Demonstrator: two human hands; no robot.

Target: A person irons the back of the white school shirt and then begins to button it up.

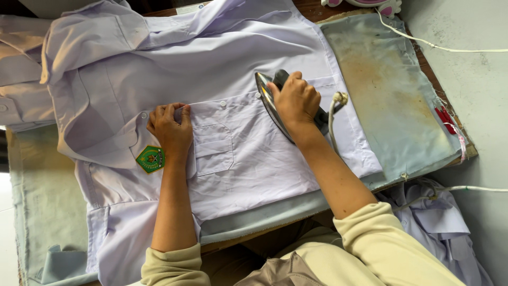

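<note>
A pale lilac shirt point(222, 69) lies spread on a padded ironing surface point(391, 100). My right hand point(296, 100) grips the dark handle of a metal iron point(270, 103), which rests tilted on the shirt's buttoned front edge. My left hand point(170, 127) presses on the shirt's front edge near the collar, fingers curled on the fabric. A chest pocket point(212, 149) lies between my hands, and a green and yellow badge point(151, 159) sits just left of my left wrist.
The ironing cover is scorched brown at the right. The iron's white cord point(334, 114) loops by my right wrist. Another white cable point(439, 47) runs across the grey floor at top right. More lilac clothing point(439, 222) lies at lower right, and a beige garment point(16, 63) at the left.
</note>
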